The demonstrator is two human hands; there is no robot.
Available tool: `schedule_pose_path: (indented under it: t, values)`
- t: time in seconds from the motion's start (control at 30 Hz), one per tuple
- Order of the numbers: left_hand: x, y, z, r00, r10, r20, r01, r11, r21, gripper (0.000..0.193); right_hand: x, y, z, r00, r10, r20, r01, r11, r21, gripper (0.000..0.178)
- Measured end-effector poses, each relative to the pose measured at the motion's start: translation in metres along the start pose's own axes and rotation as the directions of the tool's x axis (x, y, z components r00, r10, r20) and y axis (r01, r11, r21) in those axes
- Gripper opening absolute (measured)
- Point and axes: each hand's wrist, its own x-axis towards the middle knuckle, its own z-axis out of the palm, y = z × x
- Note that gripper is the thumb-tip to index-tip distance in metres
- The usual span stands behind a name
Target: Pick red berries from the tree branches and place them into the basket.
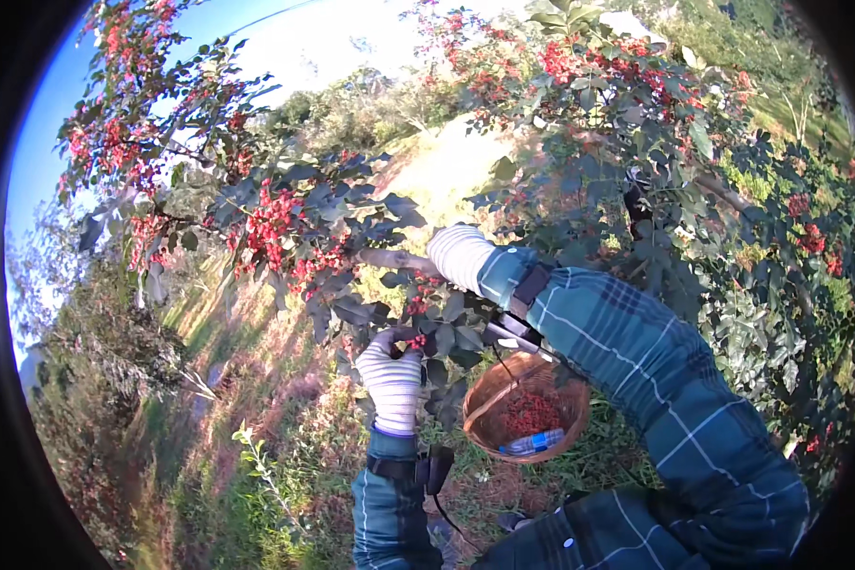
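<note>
My left hand (390, 385), in a striped glove with dark fingertips, is closed in a pinch at a small red berry cluster (416, 342) among dark green leaves. Higher up and to the right, my right hand (460, 255), in a similar pale striped glove, reaches to a grey-brown branch (396, 259). Its fingers are turned away and hidden, so their grip does not show. Thick bunches of red berries (274, 223) hang on the same branch, left of both hands. Below my right forearm hangs or stands a woven basket (473, 418) containing red berries (530, 414) and a plastic bottle (534, 442).
More berry-laden branches (123, 123) rise at the upper left. Dense foliage (627, 180) with red clusters fills the right side, crossed by a thick branch (724, 193). Dark straps with small devices (434, 469) sit on my wrists, and a cable trails below the left one.
</note>
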Motion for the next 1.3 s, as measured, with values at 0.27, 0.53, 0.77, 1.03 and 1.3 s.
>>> schedule_pose_path:
  t: [0.27, 0.53, 0.77, 1.03, 1.3]
  values:
    - [0.01, -0.008, -0.005, 0.996, -0.088, 0.035, 0.085, 0.993, 0.08, 0.019, -0.01, -0.001, -0.008, 0.999, 0.041, 0.034, -0.043, 0.997, 0.057, 0.038]
    - [0.004, 0.013, -0.005, 0.999, -0.045, 0.003, 0.045, 0.98, -0.194, 0.014, -0.013, -0.005, -0.01, 0.998, 0.033, 0.049, -0.034, 0.999, 0.023, 0.027]
    - [0.032, 0.058, -0.045, 0.979, -0.105, 0.175, 0.178, 0.86, -0.479, 0.016, -0.039, -0.003, -0.014, 0.993, -0.099, -0.072, 0.095, 0.994, -0.055, 0.019]
    - [0.073, 0.028, 0.004, 0.929, -0.01, 0.37, -0.179, 0.863, 0.473, 0.028, -0.041, -0.003, -0.01, 0.972, -0.146, -0.186, 0.129, 0.986, -0.101, 0.016]
    - [0.107, 0.014, 0.001, 0.862, -0.14, 0.487, -0.235, 0.74, 0.63, 0.034, -0.036, -0.001, -0.008, 0.985, -0.105, -0.138, 0.096, 0.993, -0.066, 0.024]
